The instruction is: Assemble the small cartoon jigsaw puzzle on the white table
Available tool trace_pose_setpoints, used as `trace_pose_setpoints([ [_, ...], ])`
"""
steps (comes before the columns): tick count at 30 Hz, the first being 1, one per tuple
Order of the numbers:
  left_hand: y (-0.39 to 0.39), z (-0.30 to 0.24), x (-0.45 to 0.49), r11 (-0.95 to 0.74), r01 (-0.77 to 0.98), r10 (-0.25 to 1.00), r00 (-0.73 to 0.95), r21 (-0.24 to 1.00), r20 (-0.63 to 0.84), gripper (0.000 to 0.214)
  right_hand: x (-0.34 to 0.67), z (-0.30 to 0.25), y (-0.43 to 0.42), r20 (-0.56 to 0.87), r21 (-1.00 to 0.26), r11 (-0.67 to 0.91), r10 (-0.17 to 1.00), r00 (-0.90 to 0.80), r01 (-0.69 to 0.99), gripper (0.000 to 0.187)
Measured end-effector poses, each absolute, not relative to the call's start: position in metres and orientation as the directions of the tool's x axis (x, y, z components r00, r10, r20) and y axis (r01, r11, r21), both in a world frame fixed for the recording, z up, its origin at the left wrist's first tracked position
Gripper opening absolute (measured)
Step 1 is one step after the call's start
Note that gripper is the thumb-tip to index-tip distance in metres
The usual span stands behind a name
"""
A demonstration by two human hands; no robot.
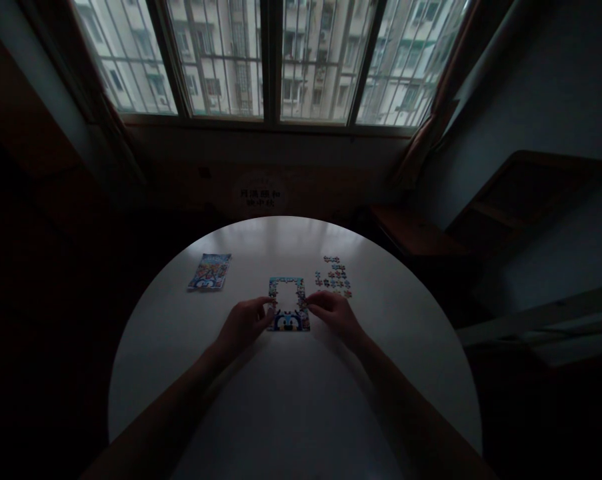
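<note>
A partly assembled jigsaw puzzle [288, 323] lies flat on the white table in front of me. Its border is joined all round, a blue cartoon face fills the bottom, and the white table shows through its middle. My left hand [245, 321] grips the left edge with thumb and fingertips. On the opposite side, my right hand [335, 312] has its thumb and forefinger closed at the right edge; whether a separate piece is between them is too dark to tell. Just beyond that hand lie several loose puzzle pieces [337, 274].
A colourful printed packet or picture sheet [211, 272] lies at the left of the round white table [291, 407]. Past the table's far edge is a barred window [231, 60] with curtains. A brown wooden piece of furniture [415, 230] stands at the right.
</note>
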State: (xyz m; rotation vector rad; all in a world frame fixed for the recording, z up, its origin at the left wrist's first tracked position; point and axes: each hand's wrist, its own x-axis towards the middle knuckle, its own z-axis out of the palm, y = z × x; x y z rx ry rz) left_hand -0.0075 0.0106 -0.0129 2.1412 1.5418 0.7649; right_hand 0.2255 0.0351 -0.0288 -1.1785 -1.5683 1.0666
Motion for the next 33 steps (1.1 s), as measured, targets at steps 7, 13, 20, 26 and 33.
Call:
trace_pose_setpoints([
  [7, -0.001, -0.013, 0.000, -0.607, 0.608, 0.792, 0.406, 0.512, 0.457, 0.026, 0.214, -0.025, 0.024, 0.116, -0.990, 0.135, 0.946, -0.304, 0.042, 0.027],
  [13, -0.004, -0.014, 0.003, -0.685, 0.552, 0.726, 0.463, 0.476, 0.508, 0.023, 0.209, -0.021, 0.017, 0.073, -0.997, 0.063, 0.903, -0.422, -0.039, 0.026],
  [20, -0.005, -0.016, 0.005, -0.685, 0.553, 0.729, 0.511, 0.475, 0.456, 0.020, 0.208, -0.023, 0.019, 0.022, -0.997, -0.009, 0.911, -0.412, -0.074, 0.030],
  [26, -0.004, -0.020, 0.004, -0.635, 0.604, 0.773, 0.479, 0.483, 0.416, 0.020, 0.210, -0.026, 0.020, 0.037, -0.998, 0.014, 0.914, -0.404, -0.061, 0.031],
  [33, -0.002, -0.021, 0.004, -0.629, 0.607, 0.777, 0.495, 0.486, 0.388, 0.018, 0.210, -0.031, 0.022, 0.025, -0.999, 0.007, 0.908, -0.418, -0.045, 0.031],
])
